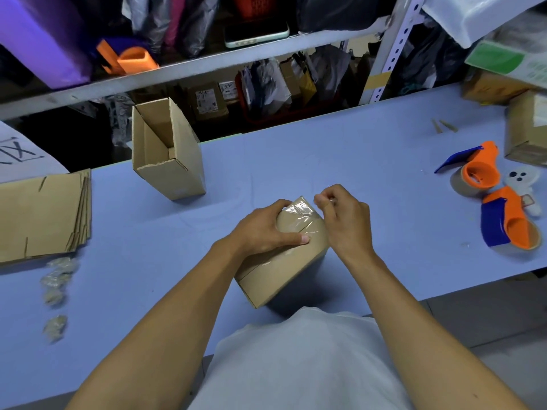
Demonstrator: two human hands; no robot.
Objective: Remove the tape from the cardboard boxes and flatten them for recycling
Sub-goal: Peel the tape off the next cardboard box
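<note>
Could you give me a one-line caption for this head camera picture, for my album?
Left hand steadies a taped cardboard box while the right hand peels clear tape off it.

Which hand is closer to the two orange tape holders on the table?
Right. The right hand is at the taped box's far end, on the side toward the tape holders. The left hand grips the box's other side, farther away.
</note>
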